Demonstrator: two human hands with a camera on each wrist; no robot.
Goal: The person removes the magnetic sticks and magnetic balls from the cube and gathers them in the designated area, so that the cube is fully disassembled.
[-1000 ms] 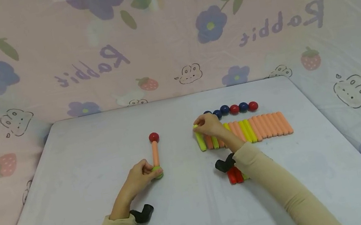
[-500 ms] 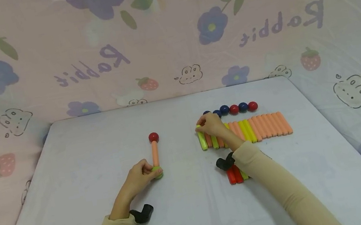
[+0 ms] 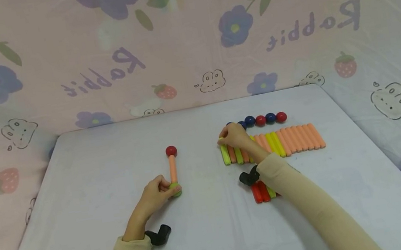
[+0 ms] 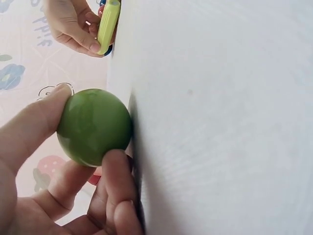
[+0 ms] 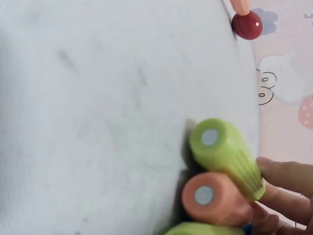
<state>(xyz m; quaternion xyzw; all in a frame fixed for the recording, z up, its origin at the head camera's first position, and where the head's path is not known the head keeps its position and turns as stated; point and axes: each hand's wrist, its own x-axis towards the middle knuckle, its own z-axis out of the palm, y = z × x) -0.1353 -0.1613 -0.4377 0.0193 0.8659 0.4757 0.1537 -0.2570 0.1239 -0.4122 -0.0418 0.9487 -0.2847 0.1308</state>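
My left hand (image 3: 155,196) pinches a green ball (image 4: 94,127) between thumb and fingertips, close against the table. From that ball an orange toy rod (image 3: 173,168) runs away from me to a red ball (image 3: 171,151), all in one line. With its fingertips at the far end, my right hand (image 3: 235,135) holds a lime-green toy rod (image 3: 225,154) at the left end of a row of rods. In the right wrist view this rod shows a grey disc on its near end and lies beside an orange rod (image 5: 210,197). The right hand hides part of the row.
The row of orange and yellow rods (image 3: 298,139) extends to the right. Behind it sits a line of blue and red balls (image 3: 261,120). Red and green rods (image 3: 261,192) lie nearer, partly under the right sleeve. Patterned cloth (image 3: 179,44) hangs behind the white table (image 3: 211,238).
The right hand has shifted the lime-green rod slightly rightward, up to the row, and straightened it alongside the other rods. The left hand stays on the green ball.
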